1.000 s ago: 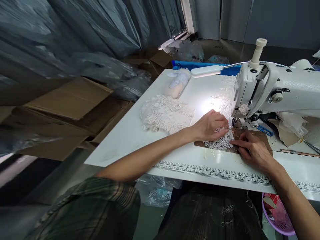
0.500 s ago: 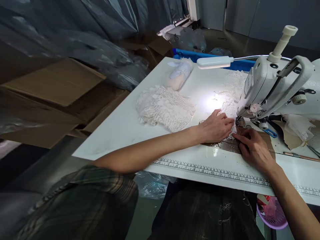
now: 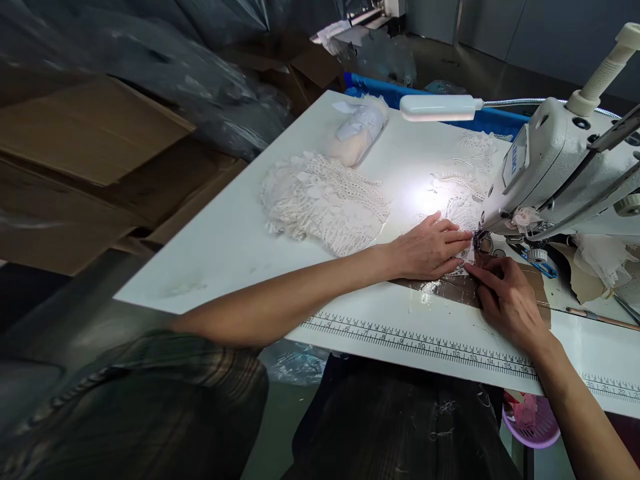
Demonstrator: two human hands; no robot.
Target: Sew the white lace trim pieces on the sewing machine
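My left hand (image 3: pixel 431 248) lies flat, fingers stretched, on a small piece of white lace (image 3: pixel 463 263) just in front of the presser foot (image 3: pixel 481 241) of the white sewing machine (image 3: pixel 560 173). My right hand (image 3: pixel 507 300) rests beside it on a brown patch of the table, fingertips pressing the lace's near edge. Most of the lace piece is hidden under my hands. More lace (image 3: pixel 463 193) trails behind the needle in the lamp's light.
A heap of white lace pieces (image 3: pixel 325 200) and a wrapped bundle (image 3: pixel 357 130) lie on the white table (image 3: pixel 240 253). A lamp (image 3: pixel 440 107) hangs over it. A ruler strip (image 3: pixel 425 343) runs along the front edge. Blue snips (image 3: pixel 543 267), cardboard boxes (image 3: pixel 85 133), purple basket (image 3: pixel 530 420).
Both hands have slid the lace piece toward the presser foot, so less of it shows. My head has moved, shifting the view down and left.
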